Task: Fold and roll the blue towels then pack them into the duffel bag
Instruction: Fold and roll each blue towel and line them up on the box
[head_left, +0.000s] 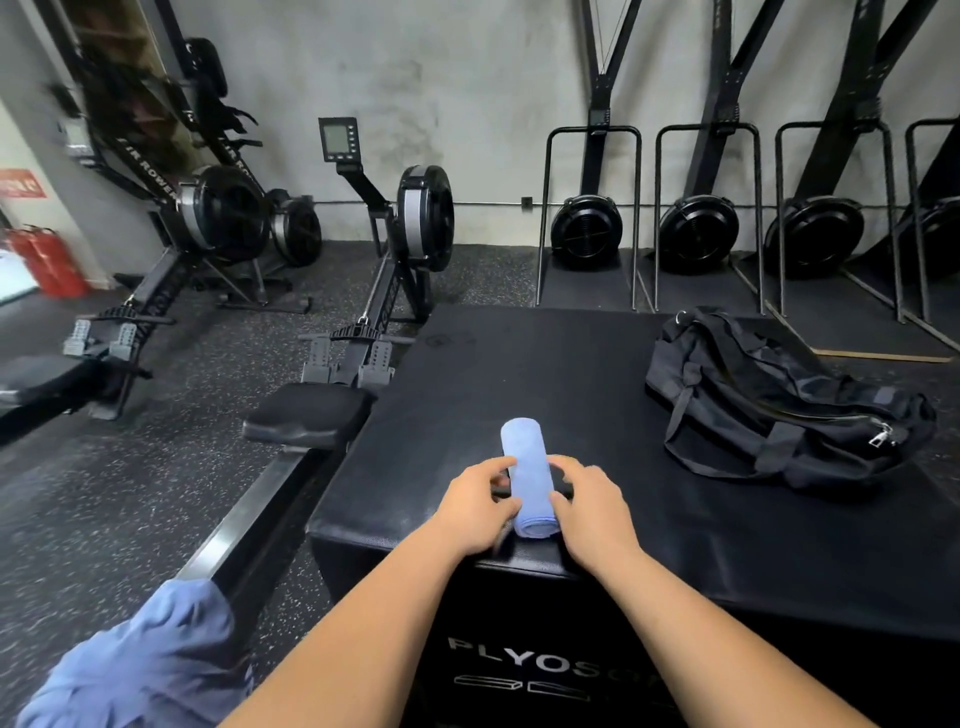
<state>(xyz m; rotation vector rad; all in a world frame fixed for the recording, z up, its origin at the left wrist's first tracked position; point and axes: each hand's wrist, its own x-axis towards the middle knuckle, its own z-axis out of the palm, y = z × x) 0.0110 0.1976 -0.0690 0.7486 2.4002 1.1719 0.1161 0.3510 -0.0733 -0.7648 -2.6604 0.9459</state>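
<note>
The left grip (478, 506) and right grip (592, 506) are both clamping one rolled towel (524, 457) on the box (519, 364); one duffel bag (769, 405) is lying near, one blue heap (150, 660) well apart.

Light here is soft and even, medium bright, source out of frame. No hard shadows anywhere. Flat light on the grey wall (467, 78). The black box top (519, 374) carries a broad dull sheen, brightest toward its near edge. There is faint soft shadow under the left hand (478, 504) and right hand (592, 504). Bright glare strip on the near rower's rail (244, 525). The duffel bag (779, 405) crushes to black, only the zipper glints. Centre is sharp, rolled towel (527, 467) included. Left-hand fingertips slightly motion-smeared. Left edge is blurred: fire extinguishers (47, 260), upright rower (145, 161). Bottom left, the blue towel heap (145, 665) is soft. Wide-angle bend: black uprights (847, 88) at right lean outward.
</note>
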